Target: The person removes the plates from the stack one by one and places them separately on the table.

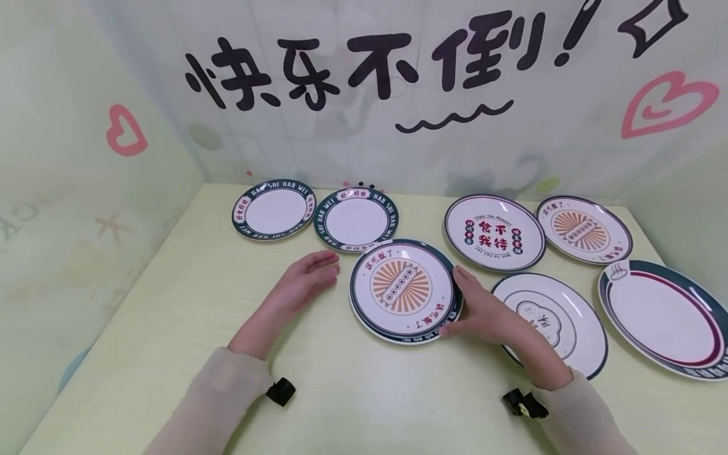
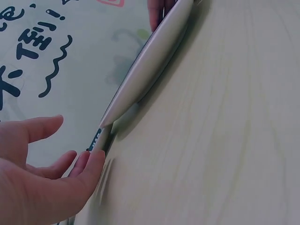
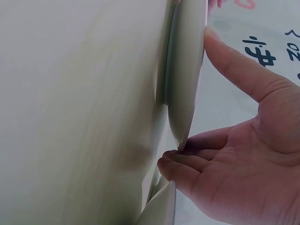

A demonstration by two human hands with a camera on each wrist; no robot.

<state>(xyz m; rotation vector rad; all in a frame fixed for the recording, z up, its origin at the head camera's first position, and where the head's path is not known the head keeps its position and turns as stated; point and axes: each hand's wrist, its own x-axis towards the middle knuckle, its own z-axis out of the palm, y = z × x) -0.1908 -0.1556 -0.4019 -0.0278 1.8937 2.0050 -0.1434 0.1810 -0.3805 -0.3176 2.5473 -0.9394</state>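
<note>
A white plate with an orange sunburst print [image 1: 401, 287] lies mid-table, with the dark lettered rim of another plate [image 1: 455, 307] showing beneath its right side. My right hand [image 1: 483, 311] holds the sunburst plate's right edge, thumb at the near side and fingers farther back. In the right wrist view, the thumb and fingertips meet the plate's edge [image 3: 187, 84]. My left hand [image 1: 304, 283] hovers left of the plate, apart from it, fingers loosely extended and holding nothing. Behind the left hand lies a green-rimmed plate [image 1: 356, 244].
Another green-rimmed plate [image 1: 241, 224] lies back left. On the right are a red-lettered plate [image 1: 472, 215], a second sunburst plate [image 1: 617, 234], a plate with a cloud-shaped emblem [image 1: 580, 322] and a large green-rimmed plate [image 1: 660, 316]. Printed walls enclose the table [image 1: 188, 354].
</note>
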